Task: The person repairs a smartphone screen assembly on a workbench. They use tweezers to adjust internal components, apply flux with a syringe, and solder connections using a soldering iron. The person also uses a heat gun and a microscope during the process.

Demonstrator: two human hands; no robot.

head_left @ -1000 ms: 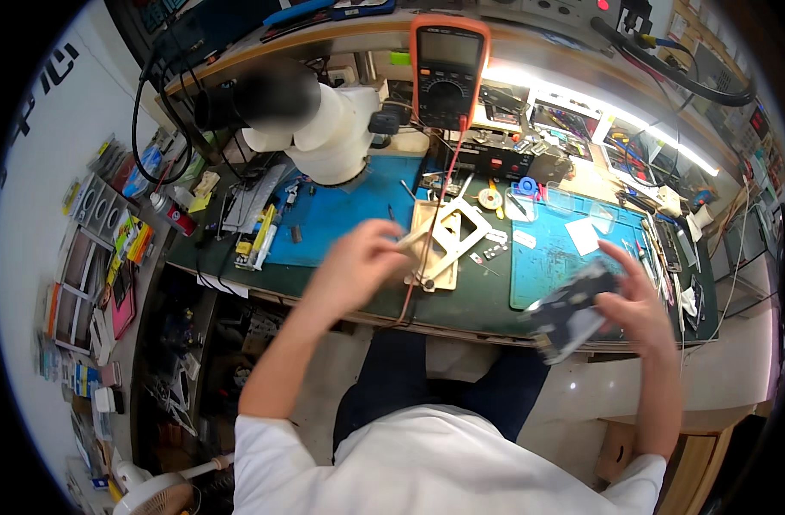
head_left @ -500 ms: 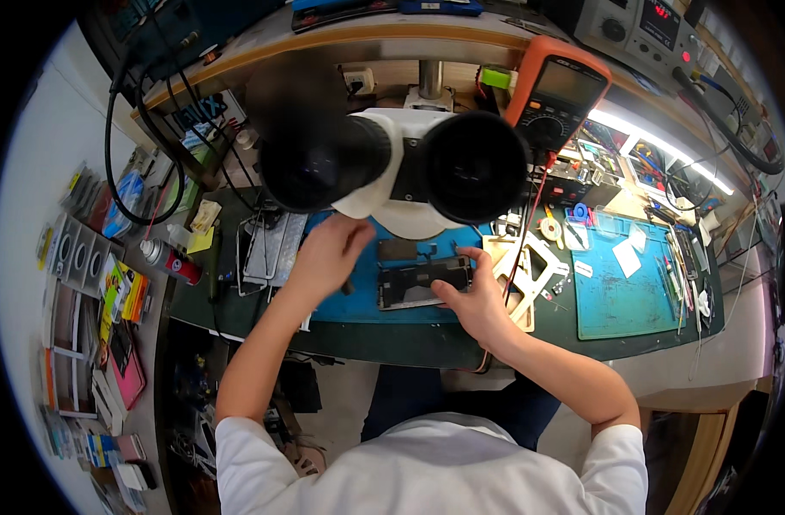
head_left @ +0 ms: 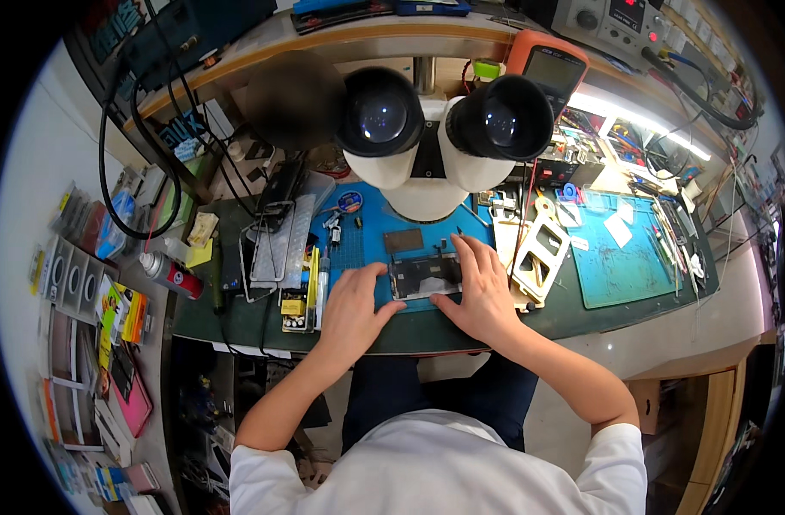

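Note:
A dark phone screen [head_left: 427, 278], with a bare metallic back and a small ribbon cable at its upper edge, lies flat on the blue work mat [head_left: 356, 236]. My left hand [head_left: 351, 305] is at its left end, with forefinger and thumb around the near corner. Across the right end, my right hand [head_left: 485, 292] holds it between thumb and fingers. Just beyond the screen is a flat grey-brown rectangular plate [head_left: 404, 240]. The white microscope [head_left: 424, 193] with two black eyepieces stands over the far side of the mat.
Left of the mat are a yellow-and-white component block [head_left: 295, 306], a metal frame [head_left: 268, 262] and a spray can [head_left: 171, 275]. A pale cut-out fixture [head_left: 540, 257] stands right of my hand, and a second blue mat [head_left: 626, 279] with tools lies farther right. An orange multimeter [head_left: 547, 67] leans behind.
My left hand has come down and back from beside the microscope base to the screen's left end. My right hand stays on the screen. The view has shifted, showing more of the mat.

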